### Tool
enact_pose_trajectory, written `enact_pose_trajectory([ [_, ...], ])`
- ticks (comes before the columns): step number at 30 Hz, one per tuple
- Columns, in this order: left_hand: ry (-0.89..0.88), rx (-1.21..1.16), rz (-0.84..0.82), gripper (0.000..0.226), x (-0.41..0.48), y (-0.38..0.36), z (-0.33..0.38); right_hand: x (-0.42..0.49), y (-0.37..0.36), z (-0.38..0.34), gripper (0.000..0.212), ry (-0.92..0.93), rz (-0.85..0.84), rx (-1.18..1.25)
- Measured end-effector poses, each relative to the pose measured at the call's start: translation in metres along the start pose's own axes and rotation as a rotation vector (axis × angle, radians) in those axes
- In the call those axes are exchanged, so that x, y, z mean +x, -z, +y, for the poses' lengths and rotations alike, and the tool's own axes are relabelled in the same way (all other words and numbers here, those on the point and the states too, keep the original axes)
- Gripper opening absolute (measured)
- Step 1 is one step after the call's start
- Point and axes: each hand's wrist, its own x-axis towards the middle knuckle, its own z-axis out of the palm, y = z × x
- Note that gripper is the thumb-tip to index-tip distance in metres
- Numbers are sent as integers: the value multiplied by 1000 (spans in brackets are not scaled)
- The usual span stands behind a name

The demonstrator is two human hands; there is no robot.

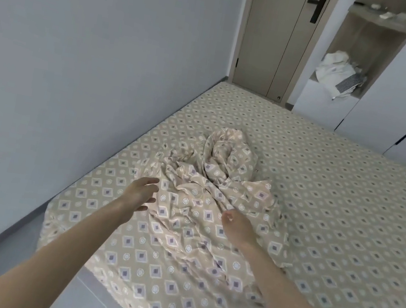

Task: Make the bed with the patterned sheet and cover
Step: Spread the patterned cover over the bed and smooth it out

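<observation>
Your left hand (140, 193) spreads fingers wide at the crumpled diamond-printed cover (221, 165), centre frame; your right hand (236, 226) curls into its folds, grip unclear.

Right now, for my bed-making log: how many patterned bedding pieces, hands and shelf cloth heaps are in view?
Patterned bedding pieces: 2, the spread sheet and the crumpled cover
Hands: 2, the left hand and the right hand
Shelf cloth heap: 1
Total: 5
</observation>
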Motion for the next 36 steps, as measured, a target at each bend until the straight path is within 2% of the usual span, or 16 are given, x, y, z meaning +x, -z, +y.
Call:
enact_pose_trajectory([
  [12, 150, 52, -55, 32, 214, -32, 26, 224, -33, -7, 44, -102, -152, -233],
  [17, 250, 67, -65, 31, 258, -43, 7, 265, -45, 3, 54, -49, -250, -402],
  [20, 292, 45, -38, 25, 272, -46, -6, 277, -55, 7, 55, -118, -325, -394],
  [22, 312, 44, -27, 23, 276, -45, -11, 280, -59, 6, 41, -162, -341, -318],
  [24, 326, 44, -17, 22, 278, -42, -12, 278, -64, 6, 8, -148, -277, -159],
  [26, 326, 58, -13, 21, 279, -38, -9, 272, -63, 0, 10, -122, -210, 27],
  [29, 311, 65, -21, 21, 278, -33, 2, 264, -52, -16, 31, -192, -216, 282],
  [33, 293, 44, -8, 29, 275, -23, 21, 254, -33, -44, 22, -310, -337, 462],
  [34, 289, 46, -5, 30, 273, -21, 26, 246, -24, -51, 30, -341, -398, 477],
  [36, 291, 48, -2, 32, 270, -15, 34, 233, -8, -56, 65, -399, -577, 500],
])
